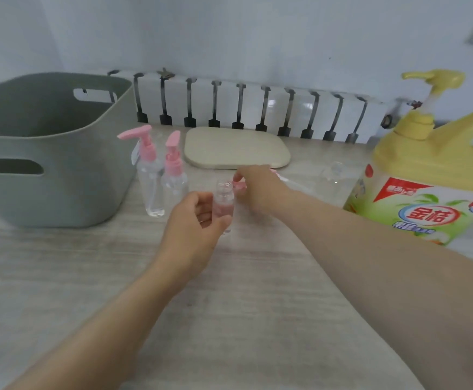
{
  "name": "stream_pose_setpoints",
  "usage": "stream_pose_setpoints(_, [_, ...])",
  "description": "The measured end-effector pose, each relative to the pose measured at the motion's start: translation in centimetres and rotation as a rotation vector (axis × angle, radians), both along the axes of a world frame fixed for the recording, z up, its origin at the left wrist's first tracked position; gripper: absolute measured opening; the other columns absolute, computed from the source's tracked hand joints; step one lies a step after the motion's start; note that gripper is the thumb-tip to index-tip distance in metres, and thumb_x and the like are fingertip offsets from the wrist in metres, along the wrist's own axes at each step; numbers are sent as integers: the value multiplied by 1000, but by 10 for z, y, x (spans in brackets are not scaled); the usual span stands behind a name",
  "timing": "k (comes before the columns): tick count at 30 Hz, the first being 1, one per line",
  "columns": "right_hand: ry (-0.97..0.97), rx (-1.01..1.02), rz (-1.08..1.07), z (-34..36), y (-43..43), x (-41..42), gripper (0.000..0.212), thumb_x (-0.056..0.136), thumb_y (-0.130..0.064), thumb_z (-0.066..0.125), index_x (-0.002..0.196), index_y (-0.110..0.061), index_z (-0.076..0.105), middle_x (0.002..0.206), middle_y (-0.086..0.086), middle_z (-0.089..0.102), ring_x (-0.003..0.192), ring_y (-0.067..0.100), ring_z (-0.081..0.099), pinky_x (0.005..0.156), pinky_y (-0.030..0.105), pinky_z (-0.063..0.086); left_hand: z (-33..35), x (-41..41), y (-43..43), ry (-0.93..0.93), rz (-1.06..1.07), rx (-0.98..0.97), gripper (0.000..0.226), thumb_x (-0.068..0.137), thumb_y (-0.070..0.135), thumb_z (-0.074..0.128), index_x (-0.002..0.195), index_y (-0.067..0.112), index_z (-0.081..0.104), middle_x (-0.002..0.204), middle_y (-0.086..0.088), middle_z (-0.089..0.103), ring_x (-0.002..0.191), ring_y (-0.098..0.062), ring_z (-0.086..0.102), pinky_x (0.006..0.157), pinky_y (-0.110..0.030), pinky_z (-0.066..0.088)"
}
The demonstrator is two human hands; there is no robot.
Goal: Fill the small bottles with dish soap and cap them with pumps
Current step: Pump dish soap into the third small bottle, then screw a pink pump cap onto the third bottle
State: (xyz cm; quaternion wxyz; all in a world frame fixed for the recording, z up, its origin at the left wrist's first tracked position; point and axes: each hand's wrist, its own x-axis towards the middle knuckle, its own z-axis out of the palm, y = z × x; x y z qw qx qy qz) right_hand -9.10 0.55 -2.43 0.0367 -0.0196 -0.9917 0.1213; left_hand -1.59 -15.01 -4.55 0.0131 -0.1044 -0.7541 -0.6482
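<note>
Pump sits just right of the open bottle mouth
Left hand [198,220] curls round the small bottle [224,205], upright, neck open. Right hand [258,190] just beyond, pinching the pink pump [239,187] beside the rim's right; dish soap jug [426,192] far right.

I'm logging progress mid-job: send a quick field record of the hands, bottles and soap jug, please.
left hand: grips an uncapped small bottle, upright
right hand: pinches a pink pump beside that bottle's mouth
capped bottles: two, pumps fitted, standing by the grey basket
soap jug: yellow, at right, pump on
</note>
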Motion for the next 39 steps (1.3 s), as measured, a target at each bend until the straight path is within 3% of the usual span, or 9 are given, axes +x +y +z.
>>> stream_pose_setpoints(5, [12,-63,-21,1,2,5,24,88,-20,60,111,-14,60,105,4,62,86,19,51,71,28,43,-1,3,1,-3,-2,4,27,84,-2,70,102,15,59,96,2,70,78,5,65,66,-7,48])
stream_pose_setpoints(9, [22,-566,-53,18,3,24,45,93,-19,56,135,-7,42,108,12,63,90,21,58,78,30,51,2,5,-2,11,28,-27,28,85,1,70,108,14,60,97,4,68,78,8,64,64,-4,46])
stream_pose_setpoints(14, [149,-822,69,58,-5,53,25,97,-14,51,97,7,64,74,12,57,64,16,50,50,17,38,4,12,-5,8,63,-82,26,86,5,70,105,19,59,94,7,68,78,5,63,67,-9,47])
stream_pose_setpoints(16, [174,-920,112,72,-8,65,13,95,-13,53,93,-8,65,79,14,64,73,21,63,58,16,46,4,15,-7,-8,77,-87,26,86,6,70,102,23,58,95,7,67,84,-2,64,74,-16,48])
stream_pose_setpoints(18, [211,-1019,152,82,-10,74,11,95,-12,55,94,-21,61,89,15,66,89,30,67,76,27,53,5,18,-8,-8,85,-94,27,86,6,70,102,24,56,93,8,66,84,-2,63,72,-16,47])
stream_pose_setpoints(22, [214,-1254,155,95,-10,87,23,94,-7,59,116,-2,54,114,21,60,94,30,70,87,40,57,9,26,-7,7,95,-119,34,85,5,70,92,32,51,88,12,63,73,7,60,59,-5,43])
stream_pose_setpoints(30, [213,-1311,212,101,-11,103,27,94,-8,60,120,-4,53,119,23,58,95,28,70,88,38,57,22,35,0,5,70,-159,29,88,13,70,100,29,50,95,9,63,87,-5,60,66,-14,42])
stream_pose_setpoints(35, [200,-1273,224,98,-8,106,28,93,-9,60,120,-10,52,114,18,63,98,25,70,93,42,54,30,38,5,34,46,-157,26,87,12,70,100,28,54,95,10,64,84,-1,60,59,-5,43])
stream_pose_setpoints(39, [165,-1143,230,94,-4,108,30,94,-18,61,122,-9,54,112,12,68,101,17,68,95,37,52,35,38,6,47,44,-146,26,88,14,70,101,31,53,99,15,62,94,2,58,67,-10,41])
